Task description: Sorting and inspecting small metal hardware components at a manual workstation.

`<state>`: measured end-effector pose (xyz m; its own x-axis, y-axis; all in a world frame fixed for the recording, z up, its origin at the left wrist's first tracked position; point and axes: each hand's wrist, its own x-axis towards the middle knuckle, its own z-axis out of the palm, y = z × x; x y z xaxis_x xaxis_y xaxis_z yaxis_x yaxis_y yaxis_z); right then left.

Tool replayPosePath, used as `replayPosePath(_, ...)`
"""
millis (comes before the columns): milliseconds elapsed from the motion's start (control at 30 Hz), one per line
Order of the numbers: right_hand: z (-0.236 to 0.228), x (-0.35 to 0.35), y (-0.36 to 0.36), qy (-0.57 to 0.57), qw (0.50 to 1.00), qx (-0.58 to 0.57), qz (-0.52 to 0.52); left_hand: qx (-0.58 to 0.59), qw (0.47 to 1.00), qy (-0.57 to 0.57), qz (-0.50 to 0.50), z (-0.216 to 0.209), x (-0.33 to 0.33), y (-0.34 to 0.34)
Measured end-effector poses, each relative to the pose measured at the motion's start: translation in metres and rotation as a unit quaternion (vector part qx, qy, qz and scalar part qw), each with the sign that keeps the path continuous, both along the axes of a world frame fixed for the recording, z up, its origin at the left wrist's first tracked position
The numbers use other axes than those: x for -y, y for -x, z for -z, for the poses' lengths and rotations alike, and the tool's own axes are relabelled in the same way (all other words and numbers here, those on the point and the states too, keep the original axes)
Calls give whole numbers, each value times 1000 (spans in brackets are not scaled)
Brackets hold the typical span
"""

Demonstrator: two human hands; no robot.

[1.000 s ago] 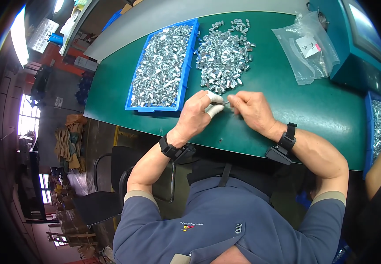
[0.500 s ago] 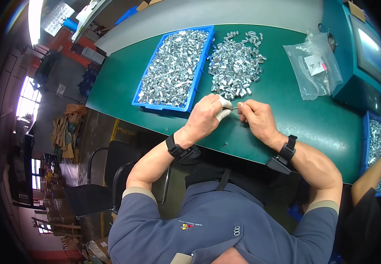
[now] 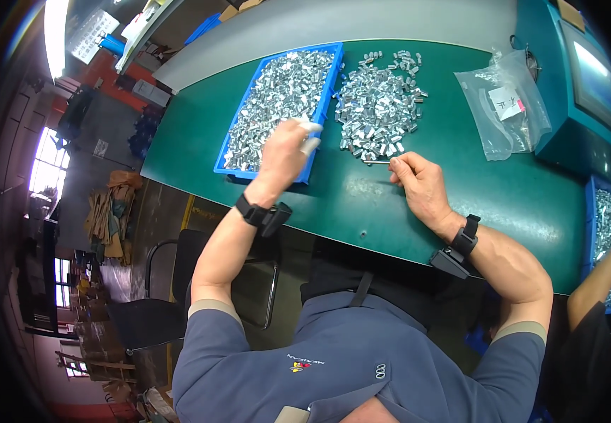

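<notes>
My left hand (image 3: 284, 151), with white covers on the thumb and a finger, is over the right side of a blue tray (image 3: 222, 168) heaped with small silvery metal pieces (image 3: 277, 84). Its covered fingertips are apart, slightly blurred, and nothing shows between them. On the right, my right hand (image 3: 422, 187) pinches a thin metal rod (image 3: 376, 162) that points left, just in front of a loose pile of the same metal pieces (image 3: 379, 106) on the green table (image 3: 461, 204). The curled fingers of the right hand are partly hidden.
A clear plastic bag (image 3: 499, 134) with a white label lies right of the pile. Beside it stands a teal machine (image 3: 581, 120) with a screen. At the far right, another person's arm (image 3: 595, 285) reaches toward a second blue tray (image 3: 589, 211) of metal pieces. A black chair (image 3: 147, 321) stands left.
My left hand has left the rod's end and moved left over the blue tray, its fingers apart. The right hand stays nearly in place with the rod, now more fully in sight.
</notes>
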<state>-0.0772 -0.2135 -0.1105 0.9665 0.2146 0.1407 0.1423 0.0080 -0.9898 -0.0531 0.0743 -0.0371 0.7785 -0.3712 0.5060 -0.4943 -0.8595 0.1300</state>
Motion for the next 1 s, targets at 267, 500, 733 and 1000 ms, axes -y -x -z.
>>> replayPosePath(267,2,-1,1,6,1000,-7,-2,-78,996,-32,25,32,43,2)
replayPosePath(500,2,-1,-1,16,1000,-9,-15,-168,968,187,23,31,46,33)
replayPosePath(733,5,-3,2,-2,1000,6,-27,-216,948,232,28,26,67,45)
replayPosePath(1000,-3,2,1,27,997,-51,-58,-225,938,262,35,36,68,48)
